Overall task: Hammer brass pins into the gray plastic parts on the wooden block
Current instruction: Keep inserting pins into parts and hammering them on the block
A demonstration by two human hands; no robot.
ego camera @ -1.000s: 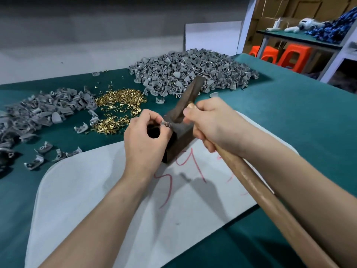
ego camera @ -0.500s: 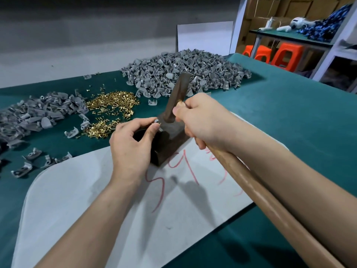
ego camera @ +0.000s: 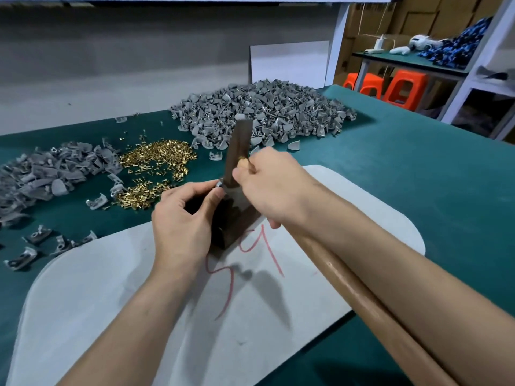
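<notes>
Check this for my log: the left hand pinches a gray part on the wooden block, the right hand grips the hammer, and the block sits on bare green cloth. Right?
No: the head view shows the wooden block on a white sheet marked in red, not bare cloth. The left hand does pinch the gray part; the right hand does grip the hammer.

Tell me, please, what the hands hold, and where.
Right hand grips the hammer handle near its head; left hand pinches a gray part on the wooden block.
</notes>
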